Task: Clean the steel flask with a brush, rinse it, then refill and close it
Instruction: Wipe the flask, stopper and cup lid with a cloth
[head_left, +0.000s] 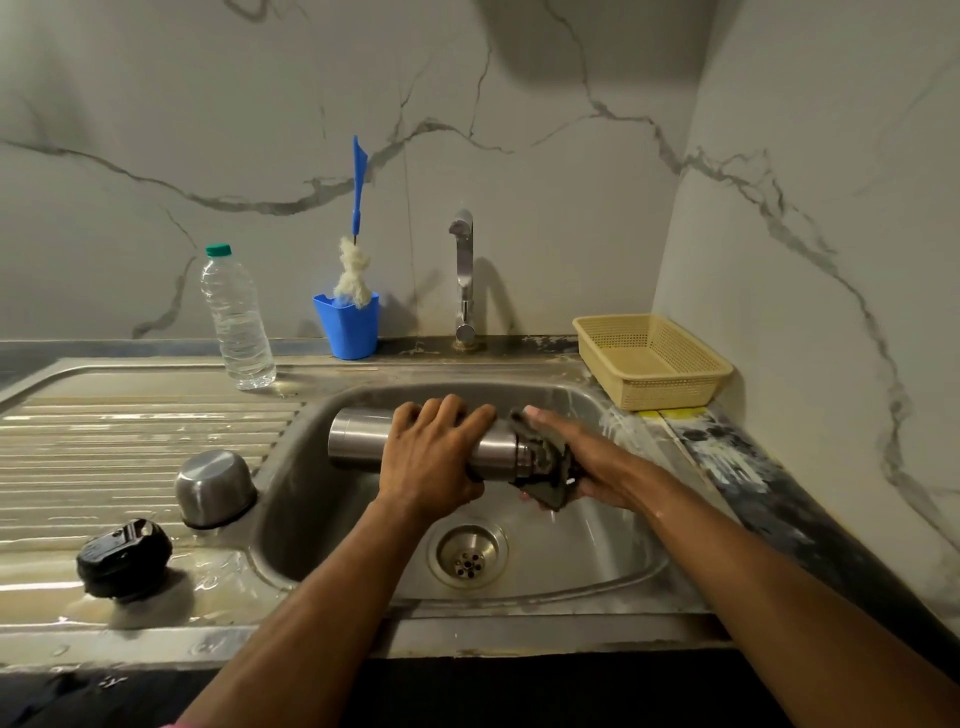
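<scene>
The steel flask (358, 439) lies on its side above the sink basin (582, 561), mouth pointing right. My left hand (431, 462) grips its body from above. My right hand (582, 462) holds a dark scrub pad (545, 460) wrapped against the flask's neck and mouth. The flask's steel cup lid (214, 488) stands upside down on the drainboard, and its black stopper (124, 558) lies nearer the front. A blue-handled bottle brush (356, 270) stands in a blue cup (348, 325) by the wall. A clear water bottle (237, 319) with a green cap stands left of it.
The tap (464, 280) rises behind the basin with no water running. A beige plastic basket (652, 361) sits on the right counter against the marble wall. The ribbed drainboard (104, 441) is wet. The drain (467, 556) lies below my hands.
</scene>
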